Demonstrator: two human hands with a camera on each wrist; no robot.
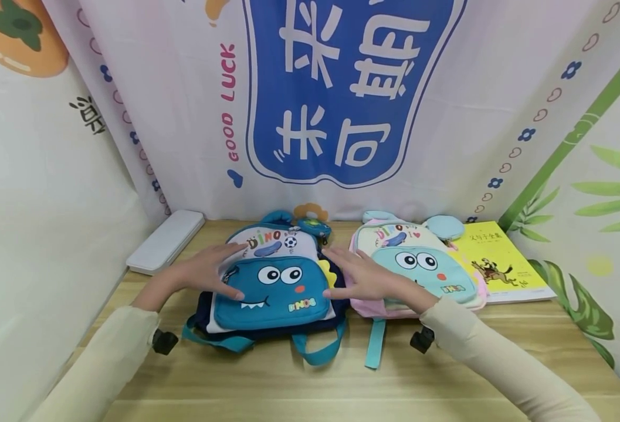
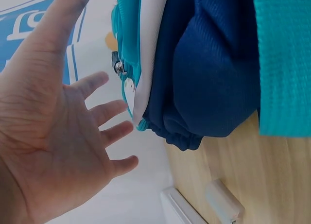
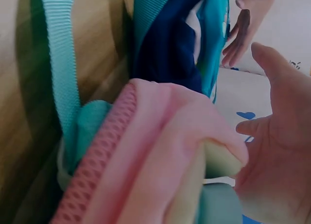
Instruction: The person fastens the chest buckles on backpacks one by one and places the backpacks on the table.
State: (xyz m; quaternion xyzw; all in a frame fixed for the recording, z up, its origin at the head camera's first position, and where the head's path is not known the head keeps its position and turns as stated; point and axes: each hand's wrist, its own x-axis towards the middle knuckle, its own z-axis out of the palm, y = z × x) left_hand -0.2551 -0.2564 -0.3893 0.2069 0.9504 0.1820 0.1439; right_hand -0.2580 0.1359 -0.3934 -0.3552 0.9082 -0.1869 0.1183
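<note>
A blue backpack [image 1: 273, 293] with a cartoon face lies on the wooden table, and a pink and mint backpack [image 1: 420, 264] lies to its right. My left hand [image 1: 204, 272] hovers over the blue backpack's left side, fingers spread. In the left wrist view that hand [image 2: 58, 122] faces the blue backpack's side [image 2: 214, 63] with a gap between them. My right hand [image 1: 365, 275] is spread between the two backpacks. The right wrist view has the pink backpack [image 3: 160, 151] in front of the open right hand [image 3: 279, 141]; whether they touch, I cannot tell.
A white case [image 1: 166, 241] lies at the table's back left. At the right, a yellow book [image 1: 500, 258] sits partly behind the pink backpack. Straps [image 1: 375, 343] from both bags hang toward the front of the table [image 1: 267, 387]. A printed curtain [image 1: 183, 117] stands behind.
</note>
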